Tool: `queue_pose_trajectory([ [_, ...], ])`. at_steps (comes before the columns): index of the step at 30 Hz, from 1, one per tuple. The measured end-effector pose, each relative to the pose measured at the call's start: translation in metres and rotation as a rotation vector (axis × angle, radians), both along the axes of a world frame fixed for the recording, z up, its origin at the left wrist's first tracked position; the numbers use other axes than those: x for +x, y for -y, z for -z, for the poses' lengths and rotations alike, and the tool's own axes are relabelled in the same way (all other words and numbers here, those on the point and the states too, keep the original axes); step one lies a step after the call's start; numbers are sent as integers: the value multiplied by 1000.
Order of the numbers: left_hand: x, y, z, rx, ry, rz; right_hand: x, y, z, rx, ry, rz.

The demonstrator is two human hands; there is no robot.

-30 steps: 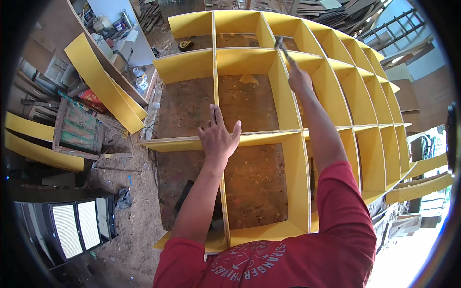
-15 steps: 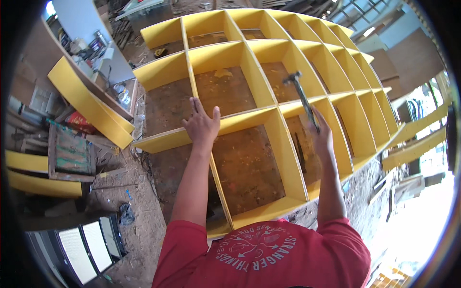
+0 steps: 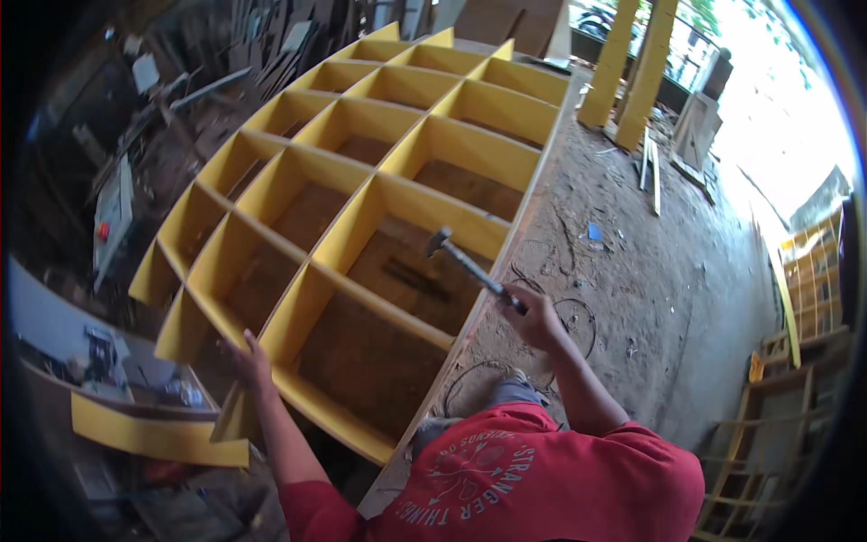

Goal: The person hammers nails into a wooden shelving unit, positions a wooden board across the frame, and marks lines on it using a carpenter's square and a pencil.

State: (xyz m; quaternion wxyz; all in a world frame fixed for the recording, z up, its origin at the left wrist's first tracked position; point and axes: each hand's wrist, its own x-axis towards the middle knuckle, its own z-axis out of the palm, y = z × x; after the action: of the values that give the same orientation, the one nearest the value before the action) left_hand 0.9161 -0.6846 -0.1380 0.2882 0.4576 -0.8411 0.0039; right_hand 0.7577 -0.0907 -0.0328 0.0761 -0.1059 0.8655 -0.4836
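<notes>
A hammer [image 3: 465,264] is gripped at the end of its handle by the right hand [image 3: 535,318], fingers wrapped tight around it, the metal head raised over the near long edge of a large yellow grid shelf frame [image 3: 379,194] that lies flat on the ground. The left hand [image 3: 246,358] is laid on the frame's near corner, fingers spread and flat against the yellow board, closed on nothing.

A risk is judged in the angle of the hammer: the head is held over an open compartment rather than squarely above the edge board, so a blow could glance off the thin edge and dent or chip the yellow face. The left hand is well apart from the hammer head, so it seems in little danger, but the frame could be shifted if the bracing pressure at the corner is uneven. A loop of dark cable [image 3: 488,375] lies on the ground close by the person's knee and could be snagged.

The frame rests on a bare dirt floor [image 3: 632,262] strewn with scraps. Yellow posts [image 3: 632,59] stand at the far side, more shelf frames [image 3: 804,289] are stacked to the right, and clutter and loose yellow boards [image 3: 158,438] are seen on the left
</notes>
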Motion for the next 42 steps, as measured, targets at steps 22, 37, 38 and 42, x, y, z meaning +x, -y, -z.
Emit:
queue_pose_trajectory([
  [22,-67,-461,-54,222,338,577,-84,-177,52,-249,138,-241],
  [37,-21,-426,-55,502,32,873,58,-17,27,-449,33,-482],
  [38,-11,-419,-45,507,26,891,79,-6,27,-481,37,-438],
  [42,93,-399,-46,455,15,1084,161,32,29,-490,45,-343],
])
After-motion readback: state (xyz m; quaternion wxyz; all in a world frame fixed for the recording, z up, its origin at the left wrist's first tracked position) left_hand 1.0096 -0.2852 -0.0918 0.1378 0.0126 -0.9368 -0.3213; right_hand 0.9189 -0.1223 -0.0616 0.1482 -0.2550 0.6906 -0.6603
